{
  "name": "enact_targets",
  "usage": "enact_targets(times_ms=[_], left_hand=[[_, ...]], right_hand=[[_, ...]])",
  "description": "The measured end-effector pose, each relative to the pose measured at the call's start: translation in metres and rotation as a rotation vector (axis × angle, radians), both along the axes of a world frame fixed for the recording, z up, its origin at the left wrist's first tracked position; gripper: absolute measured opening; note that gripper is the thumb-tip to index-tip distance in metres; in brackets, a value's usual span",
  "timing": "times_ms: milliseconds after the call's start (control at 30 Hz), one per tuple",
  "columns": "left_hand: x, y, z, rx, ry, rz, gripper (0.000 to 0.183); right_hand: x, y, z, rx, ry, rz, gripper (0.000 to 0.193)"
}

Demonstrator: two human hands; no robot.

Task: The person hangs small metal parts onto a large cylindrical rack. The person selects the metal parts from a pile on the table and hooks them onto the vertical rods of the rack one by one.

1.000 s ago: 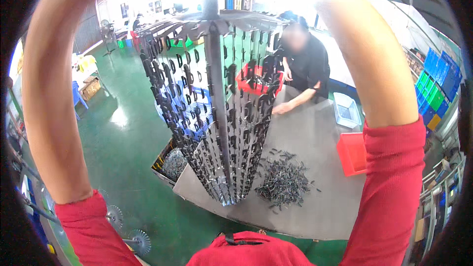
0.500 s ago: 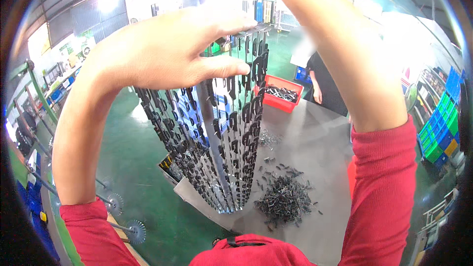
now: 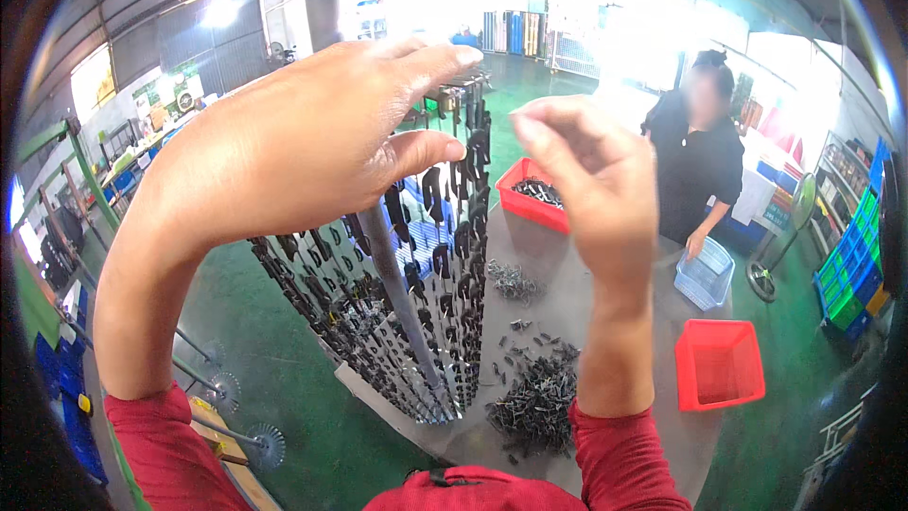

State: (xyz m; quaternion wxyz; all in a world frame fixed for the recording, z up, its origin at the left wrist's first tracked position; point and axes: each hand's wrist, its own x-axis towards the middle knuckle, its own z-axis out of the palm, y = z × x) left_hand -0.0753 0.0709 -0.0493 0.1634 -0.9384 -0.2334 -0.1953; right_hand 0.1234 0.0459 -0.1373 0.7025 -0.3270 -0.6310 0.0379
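A tall hanging rack (image 3: 381, 255) carries many rows of small black clip-like parts around a grey central pole. My left hand (image 3: 312, 137) is across its upper part, thumb and forefinger spread apart at the right edge. The thumb tip overlaps the black parts there; whether it touches them I cannot tell. To the right of the rack, my right hand (image 3: 605, 180) is raised in the air with thumb and fingertips drawn together. Anything between those fingertips is too small or hidden to make out. Below it, a pile of black parts (image 3: 534, 397) lies on the grey table (image 3: 629, 345).
A red bin (image 3: 515, 191) with metallic parts stands on the table's far side, near a smaller heap of parts (image 3: 514, 281). At the right are an empty-looking red bin (image 3: 719, 364) and a clear tub (image 3: 705, 274), touched by a person in black (image 3: 676, 166). A fan (image 3: 802, 203) stands beyond.
My right hand has come down and back from the rack's top to the right of it. My left hand stays over the rack. The person and the right-hand bins have come into view.
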Motion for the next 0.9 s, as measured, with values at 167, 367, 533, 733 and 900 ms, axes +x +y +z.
enact_targets(times_ms=[167,367,533,733,900], left_hand=[[0.005,-0.008,0.007,-0.002,0.046,0.013,0.061],[0.000,0.000,0.015,-0.149,0.082,-0.120,0.061],[0.001,0.005,0.005,0.117,0.045,-0.152,0.056],[0.001,0.011,0.009,0.076,0.068,-0.162,0.057],[-0.003,0.015,0.012,0.045,0.074,-0.157,0.066]], right_hand=[[-0.001,0.021,-0.004,-0.069,-0.017,0.066,0.023],[0.005,0.022,-0.001,-0.071,-0.064,0.112,0.025],[0.009,0.021,0.003,-0.231,-0.090,0.143,0.019],[0.007,0.027,0.005,-0.166,-0.121,0.147,0.020],[0.010,0.030,0.005,-0.211,-0.140,0.192,0.020]])
